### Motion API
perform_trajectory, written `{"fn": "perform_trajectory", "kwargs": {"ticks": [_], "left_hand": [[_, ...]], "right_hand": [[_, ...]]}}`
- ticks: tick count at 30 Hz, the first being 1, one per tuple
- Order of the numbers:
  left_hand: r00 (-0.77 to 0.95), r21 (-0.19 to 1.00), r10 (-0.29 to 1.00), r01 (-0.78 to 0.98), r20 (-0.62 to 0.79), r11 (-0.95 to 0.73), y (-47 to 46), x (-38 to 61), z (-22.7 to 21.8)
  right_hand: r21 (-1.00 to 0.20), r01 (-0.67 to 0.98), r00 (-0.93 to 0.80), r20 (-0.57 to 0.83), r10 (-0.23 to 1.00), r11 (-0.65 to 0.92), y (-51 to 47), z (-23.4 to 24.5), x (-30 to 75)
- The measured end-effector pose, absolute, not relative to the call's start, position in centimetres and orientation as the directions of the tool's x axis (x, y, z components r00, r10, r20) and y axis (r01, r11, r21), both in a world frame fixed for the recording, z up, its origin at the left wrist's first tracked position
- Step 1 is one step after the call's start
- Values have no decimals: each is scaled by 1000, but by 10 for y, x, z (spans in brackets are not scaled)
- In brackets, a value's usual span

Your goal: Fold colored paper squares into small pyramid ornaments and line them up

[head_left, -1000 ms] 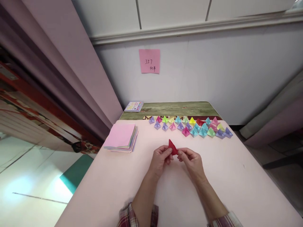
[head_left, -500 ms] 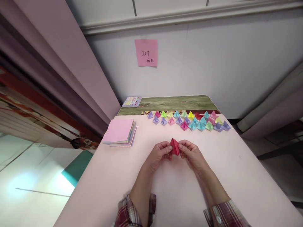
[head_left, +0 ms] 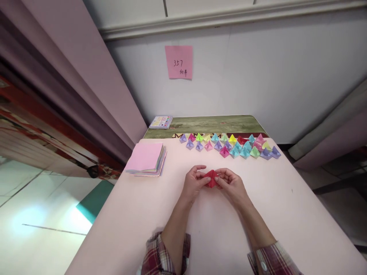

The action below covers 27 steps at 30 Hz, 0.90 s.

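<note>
Flattened since a second ago, red paper fold (head_left: 211, 178) now pinched between left hand (head_left: 195, 182) and right hand (head_left: 231, 185) fingertips above pink table (head_left: 286, 214).

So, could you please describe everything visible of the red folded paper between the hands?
The red folded paper is a small, creased piece with a pointed, diamond-like outline. It looks like thin craft paper. The left hand and right hand pinch it from either side, over the pink table.

White wall (head_left: 258, 84) (pink note (head_left: 179, 62)), mauve curtain (head_left: 86, 76), glossy floor (head_left: 34, 229).
</note>
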State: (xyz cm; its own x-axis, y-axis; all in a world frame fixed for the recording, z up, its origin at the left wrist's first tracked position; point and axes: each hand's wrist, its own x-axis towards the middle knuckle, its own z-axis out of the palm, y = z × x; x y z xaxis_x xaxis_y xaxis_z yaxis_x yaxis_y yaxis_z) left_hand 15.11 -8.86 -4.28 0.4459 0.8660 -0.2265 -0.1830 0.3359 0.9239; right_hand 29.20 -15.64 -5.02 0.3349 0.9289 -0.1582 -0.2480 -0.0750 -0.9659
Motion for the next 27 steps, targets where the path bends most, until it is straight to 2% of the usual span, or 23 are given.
{"fn": "perform_trajectory", "kwargs": {"ticks": [6, 12, 19, 27], "left_hand": [[463, 880, 842, -230, -277, 416, -90, 154, -49], [506, 856, 787, -165, -353, 490, -93, 154, -47], [537, 838, 753, -145, -380, 526, -92, 151, -43], [564, 798, 740, -218, -367, 561, -89, 149, -43]], "right_hand": [[-980, -199, 392, -96, 915, -18, -154, -57, 289], [-996, -75, 435, 4, 900, 40, -154, -58, 286], [-982, 94, 375, 190, 907, 166, -156, -54, 290], [-938, 280, 255, 278, 926, 205, -158, -58, 296]]}}
